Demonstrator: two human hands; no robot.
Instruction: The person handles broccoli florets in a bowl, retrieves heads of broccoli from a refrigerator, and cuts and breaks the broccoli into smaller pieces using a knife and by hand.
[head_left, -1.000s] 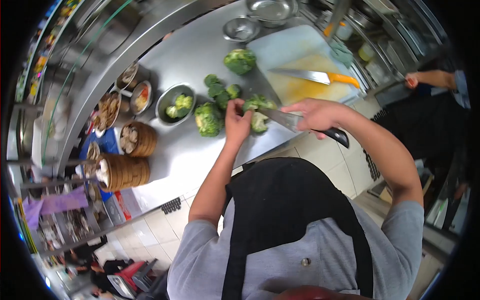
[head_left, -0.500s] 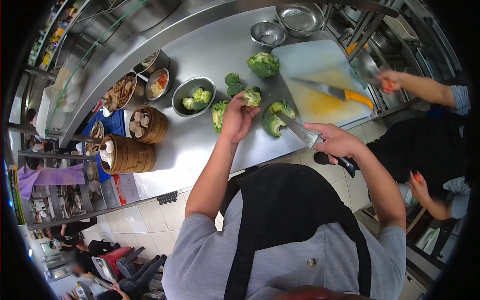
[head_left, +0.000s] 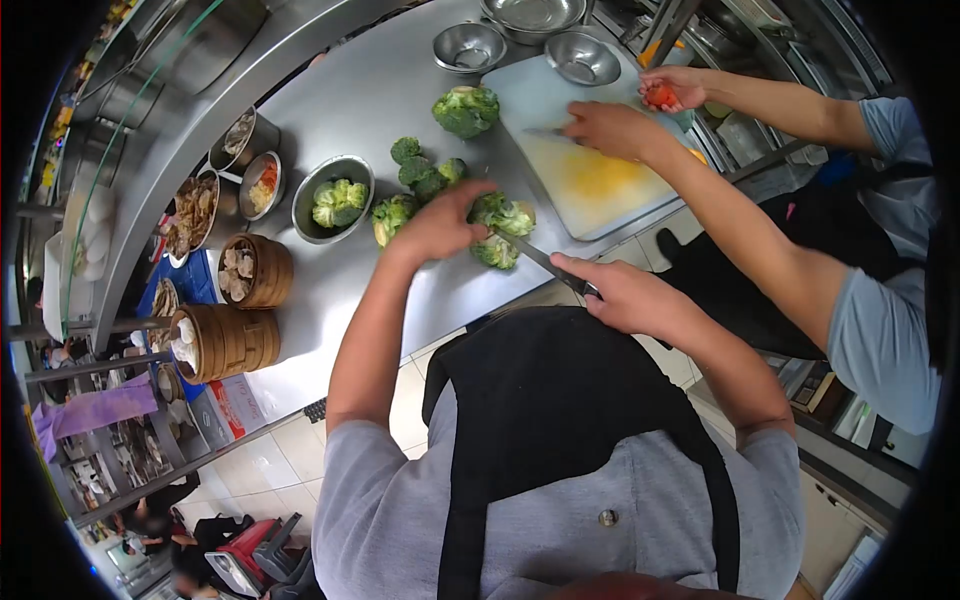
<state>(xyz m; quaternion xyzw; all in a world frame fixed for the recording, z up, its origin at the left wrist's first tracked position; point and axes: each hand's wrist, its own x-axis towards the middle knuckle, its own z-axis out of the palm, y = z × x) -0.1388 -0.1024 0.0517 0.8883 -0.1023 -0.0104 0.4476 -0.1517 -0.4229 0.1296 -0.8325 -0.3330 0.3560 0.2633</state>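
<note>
My left hand (head_left: 440, 225) is at the left side of a cut broccoli head (head_left: 515, 215), thumb and fingers on either side of it. In my right hand (head_left: 628, 295) is a kitchen knife (head_left: 535, 256), its blade tip against the broccoli's lower part. Loose florets (head_left: 425, 178) lie just beyond my left hand, with another broccoli piece (head_left: 394, 214) beside my left wrist. A whole broccoli head (head_left: 466, 111) sits farther back. To the left, a metal bowl (head_left: 333, 198) contains cut florets.
A co-worker's hand (head_left: 612, 130) holds a knife (head_left: 545, 132) over the cutting board (head_left: 560, 190); the other grips something red (head_left: 660, 95). Metal bowls (head_left: 470, 47) stand at the back, another bowl (head_left: 583, 58) on the board. Bamboo steamers (head_left: 228, 343) stand at left.
My left hand has let go of a floret and moved to the broccoli head. The co-worker's arm has reached over the board and taken the knife. A bowl now stands on the board.
</note>
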